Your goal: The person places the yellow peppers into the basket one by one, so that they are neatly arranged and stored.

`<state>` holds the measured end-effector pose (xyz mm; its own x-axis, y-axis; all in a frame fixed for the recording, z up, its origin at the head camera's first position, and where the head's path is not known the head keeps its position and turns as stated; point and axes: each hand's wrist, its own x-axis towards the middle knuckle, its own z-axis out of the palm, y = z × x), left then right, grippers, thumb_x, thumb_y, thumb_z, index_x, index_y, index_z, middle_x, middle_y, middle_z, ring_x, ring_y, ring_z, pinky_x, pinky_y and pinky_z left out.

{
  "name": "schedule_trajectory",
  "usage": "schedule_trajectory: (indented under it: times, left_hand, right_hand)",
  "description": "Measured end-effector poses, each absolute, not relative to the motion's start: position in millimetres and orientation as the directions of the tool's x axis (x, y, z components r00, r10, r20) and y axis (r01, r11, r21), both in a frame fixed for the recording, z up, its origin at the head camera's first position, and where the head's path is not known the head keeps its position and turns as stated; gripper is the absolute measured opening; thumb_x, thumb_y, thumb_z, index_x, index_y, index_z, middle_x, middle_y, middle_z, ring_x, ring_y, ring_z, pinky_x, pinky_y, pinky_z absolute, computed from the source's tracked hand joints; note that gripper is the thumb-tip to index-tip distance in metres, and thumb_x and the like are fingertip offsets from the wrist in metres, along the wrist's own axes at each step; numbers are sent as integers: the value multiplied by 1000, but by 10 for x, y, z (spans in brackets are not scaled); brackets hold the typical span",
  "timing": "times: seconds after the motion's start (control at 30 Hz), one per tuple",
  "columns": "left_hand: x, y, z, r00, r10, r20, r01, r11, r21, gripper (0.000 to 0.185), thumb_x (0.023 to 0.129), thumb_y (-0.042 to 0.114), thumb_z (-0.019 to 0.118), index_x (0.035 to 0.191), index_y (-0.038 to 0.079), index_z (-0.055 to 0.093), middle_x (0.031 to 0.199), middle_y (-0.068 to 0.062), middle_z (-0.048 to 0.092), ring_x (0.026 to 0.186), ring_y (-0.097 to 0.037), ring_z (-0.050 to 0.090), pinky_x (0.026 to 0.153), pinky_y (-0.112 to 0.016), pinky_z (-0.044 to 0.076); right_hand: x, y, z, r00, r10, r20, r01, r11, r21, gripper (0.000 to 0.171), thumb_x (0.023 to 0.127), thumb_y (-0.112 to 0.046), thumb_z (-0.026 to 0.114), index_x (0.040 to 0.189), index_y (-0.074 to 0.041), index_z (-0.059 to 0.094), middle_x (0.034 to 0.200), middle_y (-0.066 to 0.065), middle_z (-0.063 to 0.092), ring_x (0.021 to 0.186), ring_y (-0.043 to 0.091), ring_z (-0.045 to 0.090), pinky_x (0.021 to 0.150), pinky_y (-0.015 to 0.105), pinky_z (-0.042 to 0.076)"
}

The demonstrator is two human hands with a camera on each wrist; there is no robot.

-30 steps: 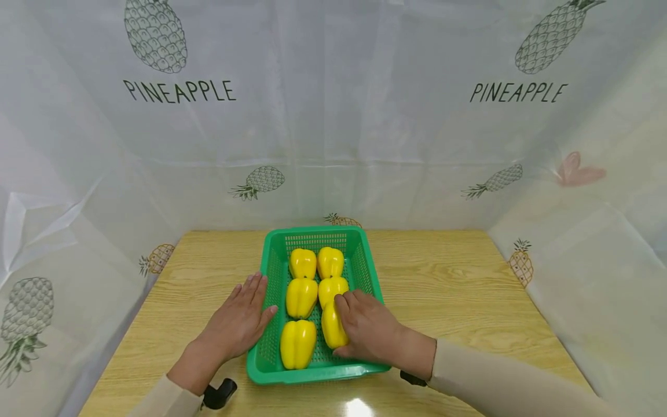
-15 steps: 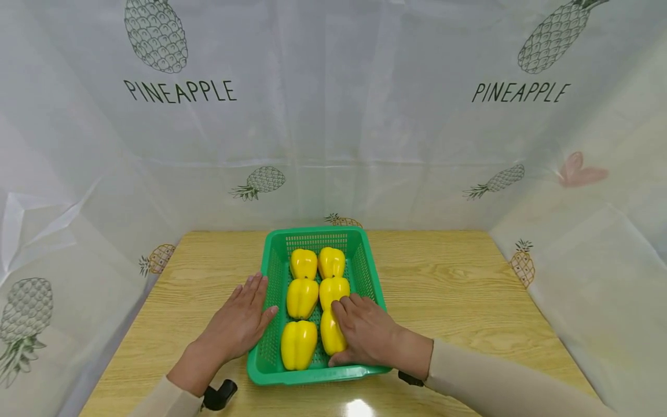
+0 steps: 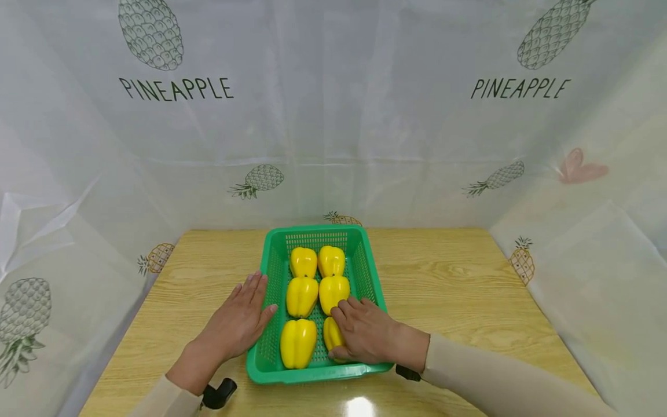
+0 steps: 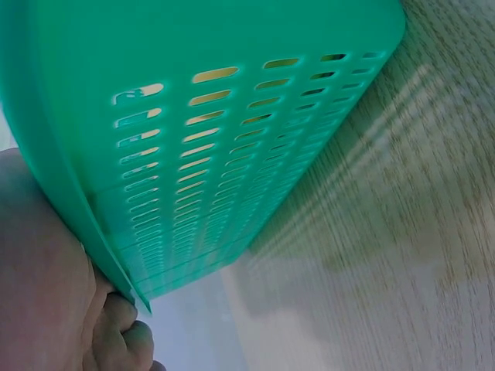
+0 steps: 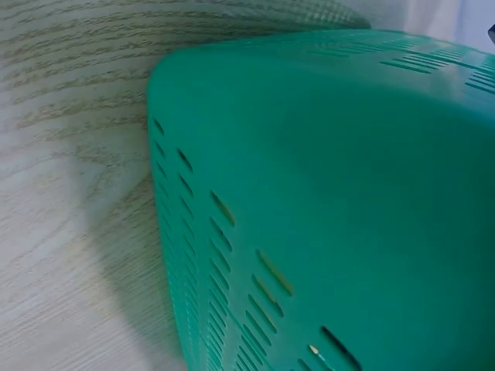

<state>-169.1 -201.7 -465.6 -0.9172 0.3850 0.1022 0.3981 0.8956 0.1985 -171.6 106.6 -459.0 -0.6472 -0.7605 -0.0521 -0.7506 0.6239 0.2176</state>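
Observation:
A green plastic basket (image 3: pixel 307 377) holds yellow bell peppers in two columns of three. At its front right corner my right hand (image 3: pixel 367 330) grips one yellow bell pepper (image 3: pixel 332 336), whose right side the fingers hide. Just beyond that hand lies another bell pepper (image 3: pixel 334 294); across from it, at the front left, is a third bell pepper (image 3: pixel 299 344). My left hand (image 3: pixel 234 324) lies with straight fingers along the basket's left rim. The left wrist view shows this hand (image 4: pixel 46 270) against the rim, beside the slotted basket wall (image 4: pixel 255 31).
The basket stands on a wood-grain table (image 3: pixel 432 278). A pale sheet (image 3: pixel 333 127) printed with pineapples encloses the table at the back and both sides. In the right wrist view, the basket's outer corner (image 5: pixel 325 170) fills most of the picture, hiding the right hand.
The right hand has brought its bell pepper slightly toward the basket's front and lower, away from the pepper behind it. The left hand has stayed at the rim.

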Motion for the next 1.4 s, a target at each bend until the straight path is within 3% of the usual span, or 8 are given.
schedule_trajectory:
  times: [0.5,0.8,1.4]
  left_hand:
    - [-1692,-2003,-4633,-919,382,98,394,896,205,70,114,36,48,161,-11,28,170,-30,26,158,-46,26,127,-63,27]
    - [-1701,-2011,-4640,-920,381,93,392,896,210,70,114,35,49,161,-12,28,170,-30,26,158,-46,26,127,-63,27]
    - [-1667,-1994,-4611,-917,385,102,398,889,224,70,113,35,49,160,-13,30,168,-32,28,157,-47,27,126,-64,28]
  right_hand:
    - [-1766,1036,-4683,-604,-796,46,-768,597,232,67,97,-76,53,104,-10,60,85,-2,48,76,13,39,74,24,41]
    - [-1765,1040,-4687,-576,-809,119,-766,584,268,65,94,-78,57,94,-13,58,81,-2,45,72,13,33,64,23,32]
    - [-1752,1061,-4704,-619,-774,134,-737,632,241,67,92,-80,57,96,-13,55,81,-2,43,75,14,34,62,22,33]
